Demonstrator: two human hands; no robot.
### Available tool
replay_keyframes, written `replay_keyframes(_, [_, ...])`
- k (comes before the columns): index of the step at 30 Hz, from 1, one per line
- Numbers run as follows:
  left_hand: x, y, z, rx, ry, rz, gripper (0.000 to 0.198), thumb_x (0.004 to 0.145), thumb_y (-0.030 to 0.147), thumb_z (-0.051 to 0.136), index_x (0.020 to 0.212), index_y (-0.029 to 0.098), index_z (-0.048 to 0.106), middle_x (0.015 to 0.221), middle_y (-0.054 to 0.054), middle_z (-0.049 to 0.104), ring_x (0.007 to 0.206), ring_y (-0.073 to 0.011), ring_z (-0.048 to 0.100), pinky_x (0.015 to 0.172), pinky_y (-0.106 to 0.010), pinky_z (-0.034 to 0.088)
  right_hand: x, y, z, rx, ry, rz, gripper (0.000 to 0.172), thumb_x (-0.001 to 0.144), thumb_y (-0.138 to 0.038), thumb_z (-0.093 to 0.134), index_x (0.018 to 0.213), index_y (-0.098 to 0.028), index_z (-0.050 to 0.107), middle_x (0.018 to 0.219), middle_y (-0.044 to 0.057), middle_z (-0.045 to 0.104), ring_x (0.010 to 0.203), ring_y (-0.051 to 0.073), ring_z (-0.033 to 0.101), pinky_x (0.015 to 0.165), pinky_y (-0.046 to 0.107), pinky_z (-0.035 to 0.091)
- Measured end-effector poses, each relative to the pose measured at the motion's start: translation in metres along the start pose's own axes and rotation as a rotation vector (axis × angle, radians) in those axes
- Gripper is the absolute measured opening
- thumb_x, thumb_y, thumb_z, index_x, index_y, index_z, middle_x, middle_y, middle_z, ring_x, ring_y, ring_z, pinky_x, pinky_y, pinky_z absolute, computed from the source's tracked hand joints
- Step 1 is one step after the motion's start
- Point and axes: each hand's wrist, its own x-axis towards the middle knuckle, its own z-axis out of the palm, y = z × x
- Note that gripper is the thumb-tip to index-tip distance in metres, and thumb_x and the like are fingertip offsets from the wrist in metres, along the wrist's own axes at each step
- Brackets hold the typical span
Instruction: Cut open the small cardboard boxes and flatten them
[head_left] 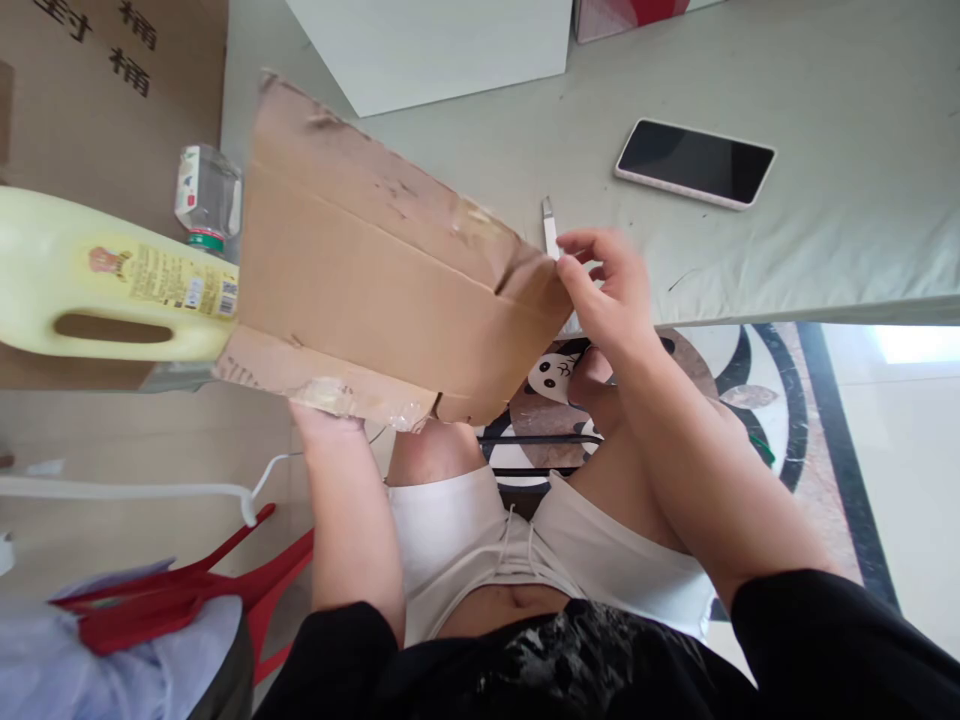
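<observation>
A worn brown cardboard piece (375, 270) with torn tape along its edges is held up over my lap. My left hand (322, 420) supports its lower edge from beneath, fingers hidden behind the cardboard. My right hand (607, 290) is closed at the cardboard's right corner, pinched on a thin white utility knife (550, 228) whose tip sticks up above the fingers.
A black phone (695, 162) lies on the pale table (825, 240). A yellow jug (105, 290) lies on its side at left beside a small clear bottle (208, 195). Red hangers (187, 590), a white hanger (150, 490) and a big cardboard box (112, 90) are at left.
</observation>
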Motion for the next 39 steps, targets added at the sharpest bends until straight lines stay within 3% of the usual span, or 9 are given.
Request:
replay_keyframes(2, [0.0,0.001,-0.001,-0.011,0.01,0.042,0.06,0.093,0.071,0.034,0.104,0.021,0.066,0.104,-0.004,0.074,0.123,-0.0214,0.06,0.106,-0.037,0.049,0.002,0.001,0.0,0.046,-0.026,0.087,0.029,0.086,-0.039,0.063,0.109,-0.021,0.066,0.105,0.004,0.067,0.088,0.016,0.062,0.078,0.031,0.052])
replay_keyframes(7, [-0.003,0.004,0.0,-0.038,-0.086,0.03,0.048,0.097,0.057,0.036,0.103,0.02,0.066,0.106,-0.007,0.075,0.127,-0.0238,0.059,0.104,-0.039,0.051,0.001,-0.003,0.0,0.254,-0.255,0.281,0.032,0.081,-0.049,0.068,0.089,-0.02,0.061,0.078,0.0,0.058,0.067,0.011,0.051,0.06,0.026,0.047])
replay_keyframes(13, [-0.002,0.01,0.044,-0.136,-0.284,0.087,0.054,0.091,0.065,0.043,0.11,0.019,0.063,0.121,-0.006,0.072,0.13,-0.0261,0.057,0.109,-0.039,0.049,0.007,0.002,-0.004,0.318,-0.046,0.287,0.036,0.076,-0.053,0.07,0.081,-0.021,0.055,0.071,-0.002,0.049,0.065,0.01,0.045,0.057,0.025,0.038])
replay_keyframes(19, [0.031,-0.02,0.074,-0.066,-0.183,-0.04,0.025,0.08,0.03,0.062,0.1,0.015,0.065,0.102,-0.008,0.075,0.116,-0.0229,0.066,0.109,-0.038,0.05,0.015,0.007,-0.003,0.431,0.135,0.329,0.048,0.071,-0.065,0.071,0.081,-0.023,0.051,0.065,-0.004,0.039,0.057,0.009,0.038,0.05,0.023,0.031])
replay_keyframes(23, [0.038,-0.034,0.071,-0.02,-0.189,-0.155,0.025,0.076,0.035,0.067,0.093,0.017,0.066,0.107,-0.01,0.075,0.126,-0.0269,0.064,0.111,-0.038,0.051,0.013,0.004,0.001,0.521,0.132,0.461,0.055,0.067,-0.072,0.07,0.086,-0.022,0.056,0.064,-0.003,0.044,0.054,0.01,0.041,0.044,0.023,0.029])
replay_keyframes(28, [0.039,-0.039,0.076,-0.13,-0.135,-0.257,0.028,0.081,0.037,0.065,0.1,0.017,0.067,0.109,-0.01,0.075,0.121,-0.0258,0.066,0.109,-0.037,0.052,0.005,-0.006,0.005,0.567,-0.019,0.525,0.053,0.056,-0.056,0.087,0.09,-0.022,0.063,0.07,-0.002,0.059,0.056,0.01,0.048,0.044,0.022,0.036])
replay_keyframes(31, [0.037,-0.039,0.08,-0.221,-0.163,-0.285,0.043,0.087,0.055,0.054,0.105,0.018,0.066,0.11,-0.011,0.074,0.116,-0.0253,0.068,0.101,-0.036,0.054,0.0,-0.011,0.002,0.591,-0.034,0.562,0.049,0.051,-0.05,0.09,0.075,-0.021,0.06,0.054,-0.005,0.049,0.044,0.007,0.035,0.037,0.023,0.027])
replay_keyframes(34, [0.034,-0.036,0.078,-0.273,-0.186,-0.286,0.064,0.091,0.072,0.03,0.102,0.019,0.065,0.094,-0.01,0.072,0.09,-0.0215,0.072,0.081,-0.032,0.057,-0.007,-0.015,-0.008,0.699,0.022,0.526,0.045,0.056,-0.052,0.087,0.077,-0.022,0.06,0.053,-0.006,0.048,0.044,0.008,0.038,0.037,0.024,0.034])
replay_keyframes(39, [0.03,-0.031,0.074,-0.251,-0.207,-0.434,0.063,0.093,0.066,0.023,0.087,0.018,0.063,0.066,-0.004,0.06,0.052,-0.0144,0.06,0.053,-0.025,0.048,-0.022,-0.029,-0.037,0.706,0.083,0.45,0.053,0.059,-0.062,0.085,0.067,-0.023,0.05,0.043,-0.011,0.027,0.037,0.004,0.022,0.034,0.019,0.029])
